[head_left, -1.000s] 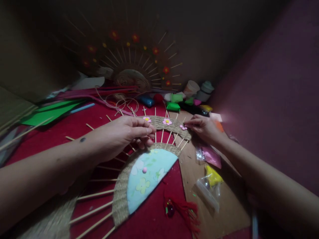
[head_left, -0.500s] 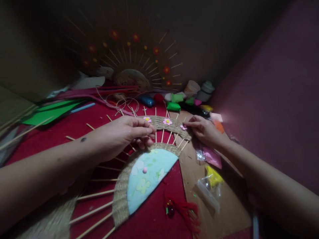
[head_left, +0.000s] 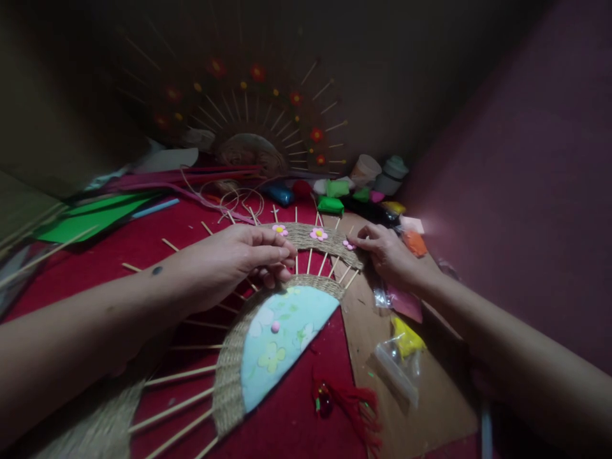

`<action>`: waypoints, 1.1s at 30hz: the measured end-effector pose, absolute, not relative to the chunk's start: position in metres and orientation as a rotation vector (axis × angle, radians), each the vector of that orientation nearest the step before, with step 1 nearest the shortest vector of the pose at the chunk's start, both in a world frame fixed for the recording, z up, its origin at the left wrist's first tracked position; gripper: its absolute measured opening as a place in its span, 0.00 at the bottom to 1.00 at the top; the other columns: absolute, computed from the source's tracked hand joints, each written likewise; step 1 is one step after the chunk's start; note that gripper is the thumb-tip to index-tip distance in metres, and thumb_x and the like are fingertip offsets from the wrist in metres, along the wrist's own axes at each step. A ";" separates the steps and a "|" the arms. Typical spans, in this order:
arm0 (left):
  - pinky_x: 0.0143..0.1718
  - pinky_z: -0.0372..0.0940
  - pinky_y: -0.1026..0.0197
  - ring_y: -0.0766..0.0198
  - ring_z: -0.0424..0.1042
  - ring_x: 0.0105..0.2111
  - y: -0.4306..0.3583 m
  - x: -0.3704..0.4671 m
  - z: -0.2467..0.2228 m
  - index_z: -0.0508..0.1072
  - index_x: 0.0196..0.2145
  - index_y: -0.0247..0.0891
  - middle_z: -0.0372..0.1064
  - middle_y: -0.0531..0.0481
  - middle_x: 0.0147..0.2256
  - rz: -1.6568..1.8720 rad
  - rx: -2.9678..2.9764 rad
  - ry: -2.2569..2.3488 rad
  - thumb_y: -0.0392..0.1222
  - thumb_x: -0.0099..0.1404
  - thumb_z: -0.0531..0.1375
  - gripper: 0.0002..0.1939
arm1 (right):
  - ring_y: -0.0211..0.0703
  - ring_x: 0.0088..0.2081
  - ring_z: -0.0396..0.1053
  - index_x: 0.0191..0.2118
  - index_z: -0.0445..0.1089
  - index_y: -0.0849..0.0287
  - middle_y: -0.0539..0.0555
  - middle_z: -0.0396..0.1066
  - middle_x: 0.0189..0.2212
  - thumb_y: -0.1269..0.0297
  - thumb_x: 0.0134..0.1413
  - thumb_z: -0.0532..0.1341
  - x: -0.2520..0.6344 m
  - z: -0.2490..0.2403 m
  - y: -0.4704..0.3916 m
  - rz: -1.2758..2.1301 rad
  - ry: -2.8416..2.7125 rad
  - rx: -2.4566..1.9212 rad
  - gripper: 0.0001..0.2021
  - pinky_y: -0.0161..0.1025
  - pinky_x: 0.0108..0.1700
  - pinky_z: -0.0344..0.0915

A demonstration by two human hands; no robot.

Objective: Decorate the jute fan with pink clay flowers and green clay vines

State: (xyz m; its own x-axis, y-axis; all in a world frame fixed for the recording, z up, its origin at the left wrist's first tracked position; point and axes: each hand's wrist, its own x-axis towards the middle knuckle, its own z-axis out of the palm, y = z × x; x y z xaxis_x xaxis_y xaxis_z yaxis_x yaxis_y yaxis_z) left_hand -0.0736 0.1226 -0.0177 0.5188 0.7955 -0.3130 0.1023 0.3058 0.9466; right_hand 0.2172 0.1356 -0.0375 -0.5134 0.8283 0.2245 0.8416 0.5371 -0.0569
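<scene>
A fan-shaped piece of thin sticks and woven cord lies in front of me, with a pale blue flowered half-round panel (head_left: 282, 344) at its centre. Pink flowers with yellow middles, such as the flower (head_left: 319, 234), sit on its outer woven band (head_left: 299, 237). My left hand (head_left: 261, 255) is over the band and the sticks, fingertips pinched together; whatever they hold is too small to make out. At the band's right end, my right hand (head_left: 382, 252) has closed fingers, its index fingertip at a cluster of pink petals (head_left: 349, 245). One pink ball (head_left: 275, 327) rests on the panel.
Yellow clay (head_left: 407, 338) in a clear bag and a pink packet (head_left: 405, 303) lie on the brown board (head_left: 444, 395). A red tassel (head_left: 351, 405) is near the front. Green packets (head_left: 331, 204), string and cups (head_left: 366, 169) line the back, before a second fan (head_left: 251, 150).
The whole view has shifted slightly, so things appear a little further left. My right hand's fingers have bent a little at the pink petals; my left hand keeps its pinch.
</scene>
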 end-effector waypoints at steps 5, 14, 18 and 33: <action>0.26 0.58 0.63 0.64 0.69 0.26 0.122 -0.073 -0.015 0.72 0.34 0.35 0.73 0.46 0.27 0.549 1.195 0.945 0.46 0.57 0.62 0.12 | 0.43 0.37 0.64 0.44 0.74 0.57 0.56 0.69 0.35 0.75 0.56 0.50 0.217 -0.034 0.137 0.043 -2.511 -1.406 0.18 0.41 0.39 0.61; 0.26 0.59 0.63 0.65 0.69 0.25 0.123 -0.074 -0.018 0.73 0.35 0.36 0.73 0.46 0.28 0.561 1.210 0.945 0.48 0.57 0.62 0.13 | 0.41 0.35 0.66 0.43 0.75 0.55 0.55 0.70 0.34 0.72 0.58 0.51 0.215 -0.031 0.137 0.218 -2.422 -1.427 0.16 0.39 0.39 0.63; 0.27 0.60 0.62 0.65 0.69 0.26 0.122 -0.074 -0.017 0.72 0.35 0.35 0.73 0.46 0.28 0.567 1.210 0.941 0.47 0.57 0.62 0.12 | 0.41 0.35 0.66 0.43 0.75 0.56 0.55 0.69 0.34 0.73 0.57 0.51 0.215 -0.031 0.136 0.219 -2.416 -1.420 0.17 0.39 0.38 0.63; 0.27 0.59 0.63 0.63 0.70 0.27 0.122 -0.073 -0.017 0.72 0.34 0.35 0.73 0.46 0.28 0.548 1.209 0.953 0.47 0.57 0.62 0.12 | 0.39 0.33 0.70 0.39 0.77 0.57 0.54 0.73 0.34 0.68 0.58 0.54 0.215 -0.024 0.144 0.127 -2.470 -1.385 0.13 0.35 0.33 0.63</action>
